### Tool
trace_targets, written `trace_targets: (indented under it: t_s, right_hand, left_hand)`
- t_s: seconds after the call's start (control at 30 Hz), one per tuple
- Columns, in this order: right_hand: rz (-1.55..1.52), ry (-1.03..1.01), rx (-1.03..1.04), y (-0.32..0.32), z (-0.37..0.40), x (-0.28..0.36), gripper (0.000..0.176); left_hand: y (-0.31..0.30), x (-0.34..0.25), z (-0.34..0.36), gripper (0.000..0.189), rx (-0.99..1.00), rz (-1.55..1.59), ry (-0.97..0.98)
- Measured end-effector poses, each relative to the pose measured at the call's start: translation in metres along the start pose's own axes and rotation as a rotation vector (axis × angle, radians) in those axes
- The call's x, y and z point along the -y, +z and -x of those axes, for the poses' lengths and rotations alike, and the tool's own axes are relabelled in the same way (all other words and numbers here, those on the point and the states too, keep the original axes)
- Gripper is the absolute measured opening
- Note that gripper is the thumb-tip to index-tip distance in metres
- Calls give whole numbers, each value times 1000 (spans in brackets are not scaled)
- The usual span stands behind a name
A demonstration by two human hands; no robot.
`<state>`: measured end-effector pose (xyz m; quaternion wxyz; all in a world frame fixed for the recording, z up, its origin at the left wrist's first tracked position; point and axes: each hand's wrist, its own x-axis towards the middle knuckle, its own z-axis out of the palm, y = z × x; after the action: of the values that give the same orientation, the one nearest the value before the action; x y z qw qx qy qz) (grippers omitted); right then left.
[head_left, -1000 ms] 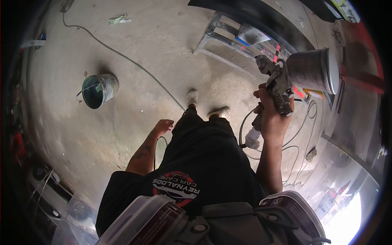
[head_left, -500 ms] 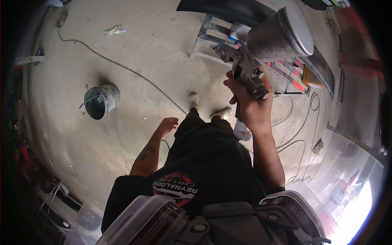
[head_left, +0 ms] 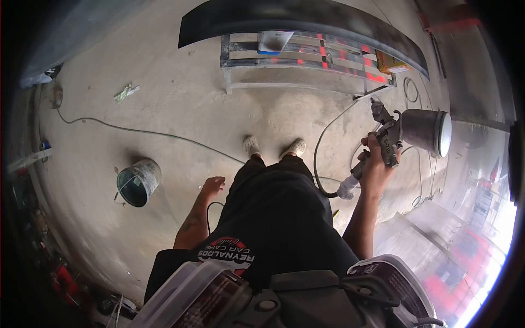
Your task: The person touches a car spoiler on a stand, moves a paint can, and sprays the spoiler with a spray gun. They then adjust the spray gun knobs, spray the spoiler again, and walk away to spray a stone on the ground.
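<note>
Right hand [head_left: 377, 164]: clenched on the spray gun [head_left: 389, 141], which is in the air near the right end of the stand [head_left: 306, 60].
Left hand [head_left: 212, 186]: loose and empty, beside the thigh.
Progress: the black panel [head_left: 301, 13] looks evenly coated. The gun is off to its side, with no mist visible.
Gun axis: grip to nozzle runs away from the body, toward the stand. The cup [head_left: 424, 131] juts rightward.

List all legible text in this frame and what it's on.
"REYNALDOS": round logo on the black shirt, upside down in view; the smaller line beside it looks like "CAR CARE", partly cut off.
Marking on the spray gun in the right hand: too small to read.
Label on the respirator cartridge: blurred.
Print on the yellow box: unreadable.
</note>
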<state>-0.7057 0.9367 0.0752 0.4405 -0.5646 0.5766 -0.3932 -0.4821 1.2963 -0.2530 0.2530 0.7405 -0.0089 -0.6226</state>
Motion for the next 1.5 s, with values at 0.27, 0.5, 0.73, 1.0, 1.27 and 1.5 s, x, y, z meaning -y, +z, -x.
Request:
trace_targets:
  t_s: [0.27,0.5,0.73,1.0,1.27,1.5]
  right_hand:
    - [-119,-5,80,4,13,-4,42]
    - [-190,1,495,10,20,8,54]
    - [-269,-78,529,-10,-23,-16,56]
    - [-322,85,569,-43,-62,-18,59]
    - [-233,35,282,-92,-100,-36,56]
    - [-243,49,-110,-160,-148,-62,31]
  left_hand:
    - [92,-229,67,31,527,-104,651]
    - [167,-302,114,41,860,-376,908]
    - [195,-326,111,30,757,-417,1076]
    - [232,-361,116,23,656,-475,1200]
    - [284,-407,120,43,906,-608,718]
    - [283,-396,77,62,776,-469,564]
